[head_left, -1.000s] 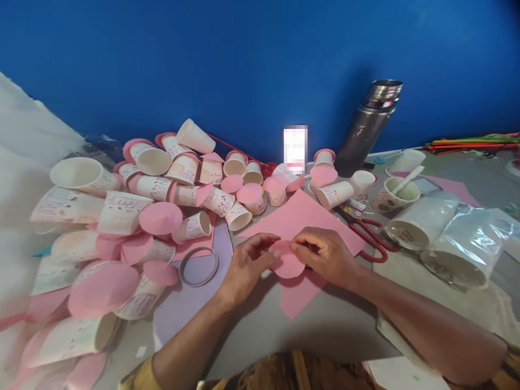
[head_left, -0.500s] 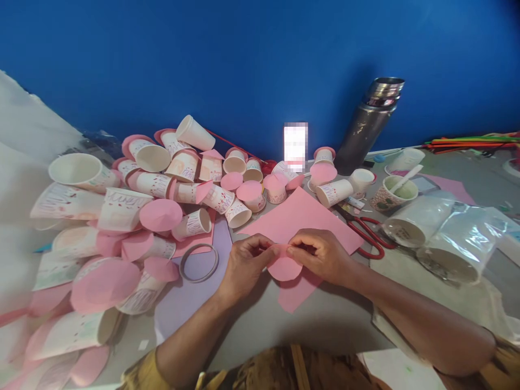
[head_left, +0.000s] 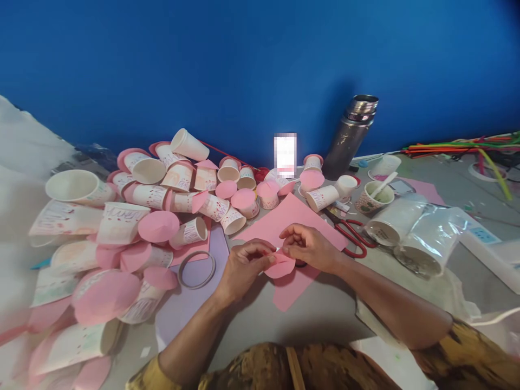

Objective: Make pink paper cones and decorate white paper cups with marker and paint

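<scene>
Fingertips of both our hands, left hand point(head_left: 246, 265) and right hand point(head_left: 309, 246), pinch a pink paper disc point(head_left: 281, 267) between them, above a pink sheet point(head_left: 292, 214). Paper this thin, we judge, could crease or tear if one hand pulled harder than the other; a loosened pinch could let the edge slip out of line. The disc is plain and matt, its near edge rounded and hanging free of our fingers; a darker line crosses its upper part, fold or overlap, we cannot tell. A white speck shows by our right fingertips. Red-handled scissors point(head_left: 357, 238) lie right of our grip, a grey ring point(head_left: 196, 270) left.
</scene>
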The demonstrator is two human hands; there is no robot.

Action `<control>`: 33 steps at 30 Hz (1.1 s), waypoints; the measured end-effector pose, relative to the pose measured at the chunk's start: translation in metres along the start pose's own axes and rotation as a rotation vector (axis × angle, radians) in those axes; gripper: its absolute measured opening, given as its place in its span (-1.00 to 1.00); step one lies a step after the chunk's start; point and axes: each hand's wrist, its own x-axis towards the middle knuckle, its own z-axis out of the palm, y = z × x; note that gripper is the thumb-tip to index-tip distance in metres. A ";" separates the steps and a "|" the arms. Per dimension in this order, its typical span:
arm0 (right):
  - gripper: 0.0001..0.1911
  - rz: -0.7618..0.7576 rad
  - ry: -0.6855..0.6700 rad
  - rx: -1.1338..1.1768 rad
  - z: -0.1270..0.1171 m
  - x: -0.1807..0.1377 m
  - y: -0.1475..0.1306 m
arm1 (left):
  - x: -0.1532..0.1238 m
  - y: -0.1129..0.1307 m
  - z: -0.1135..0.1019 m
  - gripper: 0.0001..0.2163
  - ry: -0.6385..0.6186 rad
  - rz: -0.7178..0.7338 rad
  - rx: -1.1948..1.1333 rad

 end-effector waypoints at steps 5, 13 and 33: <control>-0.46 0.014 -0.045 0.086 0.000 0.002 0.002 | -0.004 0.007 0.003 -0.87 -0.073 0.002 0.085; -0.48 0.016 -0.045 0.117 0.002 0.001 0.004 | 0.000 0.000 0.003 -0.80 -0.147 0.009 0.147; -0.72 0.276 0.721 -1.201 -0.117 0.001 -0.028 | 0.004 0.001 -0.005 -0.72 0.048 -0.117 0.069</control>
